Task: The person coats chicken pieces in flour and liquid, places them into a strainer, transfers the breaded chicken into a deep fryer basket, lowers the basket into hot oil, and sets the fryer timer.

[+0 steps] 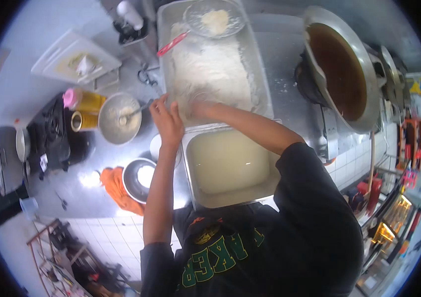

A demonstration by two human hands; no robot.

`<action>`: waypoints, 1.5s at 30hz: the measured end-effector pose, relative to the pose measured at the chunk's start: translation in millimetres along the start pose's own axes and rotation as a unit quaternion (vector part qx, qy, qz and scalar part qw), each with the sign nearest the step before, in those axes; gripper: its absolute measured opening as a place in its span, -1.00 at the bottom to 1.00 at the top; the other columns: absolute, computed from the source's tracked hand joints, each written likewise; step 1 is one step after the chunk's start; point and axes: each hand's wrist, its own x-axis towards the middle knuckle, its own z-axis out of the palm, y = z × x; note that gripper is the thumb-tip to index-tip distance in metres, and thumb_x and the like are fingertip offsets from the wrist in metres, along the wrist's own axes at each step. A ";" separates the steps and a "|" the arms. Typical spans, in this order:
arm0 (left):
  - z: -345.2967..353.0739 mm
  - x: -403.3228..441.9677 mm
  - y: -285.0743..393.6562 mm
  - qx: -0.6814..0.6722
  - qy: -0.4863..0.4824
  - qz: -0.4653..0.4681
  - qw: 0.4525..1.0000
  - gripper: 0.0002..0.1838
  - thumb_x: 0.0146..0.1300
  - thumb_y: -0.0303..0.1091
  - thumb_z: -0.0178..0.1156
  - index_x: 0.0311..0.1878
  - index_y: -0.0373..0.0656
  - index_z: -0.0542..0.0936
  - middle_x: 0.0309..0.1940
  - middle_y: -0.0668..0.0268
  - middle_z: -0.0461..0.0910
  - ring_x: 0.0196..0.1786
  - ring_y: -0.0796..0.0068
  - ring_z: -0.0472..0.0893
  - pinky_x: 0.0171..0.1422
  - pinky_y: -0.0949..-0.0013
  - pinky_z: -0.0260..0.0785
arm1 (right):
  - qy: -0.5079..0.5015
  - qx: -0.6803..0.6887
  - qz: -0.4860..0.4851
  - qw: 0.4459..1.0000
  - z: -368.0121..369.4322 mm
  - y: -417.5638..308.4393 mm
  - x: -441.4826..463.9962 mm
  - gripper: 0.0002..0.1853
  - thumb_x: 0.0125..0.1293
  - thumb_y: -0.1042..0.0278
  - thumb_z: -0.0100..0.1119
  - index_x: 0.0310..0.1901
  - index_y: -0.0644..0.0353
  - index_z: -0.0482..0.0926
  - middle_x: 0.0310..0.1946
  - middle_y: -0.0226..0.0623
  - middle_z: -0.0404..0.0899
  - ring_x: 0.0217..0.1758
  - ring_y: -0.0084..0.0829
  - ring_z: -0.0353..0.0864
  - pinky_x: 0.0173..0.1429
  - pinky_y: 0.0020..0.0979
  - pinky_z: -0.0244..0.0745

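Note:
A large metal tray (263, 84) holds a bed of white flour (210, 69). My left hand (167, 119) is at the tray's near left corner, thumb and fingers apart; whether it presses on the rim I cannot tell. Down in the flour near the tray's front end is my right hand (203, 108), smeared by motion, so its fingers and anything in them are unclear. A sieve with a red handle (172, 43) rests across the far end, with a pale clump in it. Closer to my body stands a rectangular tub of pale liquid (230, 163).
At right is a big wok (319, 64) of brown liquid. Left of my left hand are a bowl (105, 129) with a spoon, a yellow bottle (90, 101), a can (84, 121), a steel bowl (130, 184), an orange cloth (116, 187) and scissors (146, 77).

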 end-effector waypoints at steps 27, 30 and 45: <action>-2.0 1.3 6.4 0.005 -0.011 -0.041 0.999 -0.51 0.58 -0.04 -0.13 0.24 -0.32 0.39 0.11 -0.06 0.42 0.23 -0.09 0.33 0.35 0.01 0.18 | -0.079 -0.015 -0.036 0.996 -56.1 66.7 -16.4 -0.32 0.42 -0.25 -0.03 0.29 0.20 0.48 0.18 0.10 0.55 0.26 0.03 0.53 0.37 -0.07 0.34; -0.2 1.6 3.2 0.012 -0.019 -0.040 0.999 -0.50 0.58 -0.03 -0.13 0.25 -0.31 0.39 0.11 -0.07 0.41 0.23 -0.10 0.33 0.35 0.00 0.17 | -0.042 -0.033 -0.053 0.997 -50.3 57.4 16.4 -0.48 0.38 -0.07 -0.02 0.03 0.22 0.66 0.05 0.10 0.63 0.17 -0.01 0.59 0.32 -0.09 0.37; -0.4 1.0 1.3 -0.004 0.015 -0.011 1.000 -0.53 0.55 -0.05 -0.05 0.24 -0.26 0.43 0.06 -0.10 0.44 0.16 -0.10 0.39 0.27 0.00 0.25 | 0.193 -0.240 -0.158 0.938 -17.9 58.4 -53.6 -0.22 0.25 -0.35 0.07 0.05 0.38 0.64 0.13 0.16 0.58 0.25 -0.02 0.55 0.32 -0.10 0.40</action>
